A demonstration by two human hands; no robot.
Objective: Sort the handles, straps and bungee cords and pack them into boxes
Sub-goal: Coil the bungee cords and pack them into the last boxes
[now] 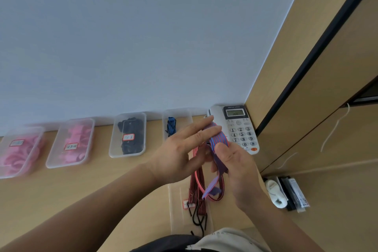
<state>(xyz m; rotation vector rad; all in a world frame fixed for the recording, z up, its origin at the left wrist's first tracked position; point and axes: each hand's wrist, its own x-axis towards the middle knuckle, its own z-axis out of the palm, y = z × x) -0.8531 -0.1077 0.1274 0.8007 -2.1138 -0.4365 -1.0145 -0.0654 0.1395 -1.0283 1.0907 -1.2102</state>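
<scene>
Both hands are raised over the desk near the phone. My right hand (238, 170) pinches a blue strap with red stripes (218, 141), which loops over the straight fingers of my left hand (180, 155). The strap's loose end (211, 190) hangs down. Beneath the hands, red and black bungee cords (196, 190) with black hooks (198, 219) lie in a clear box (176, 210) at the desk's front. Along the wall stand clear boxes: two with pink pieces (20, 149) (71, 141), one with black pieces (128, 135), one with a blue and black cord (171, 125).
A white desk phone (239, 127) sits in the corner right behind the hands. A wooden cabinet (319, 88) rises on the right. Past the desk's right edge, lower down, lie a white object (275, 192) and dark packets (294, 192).
</scene>
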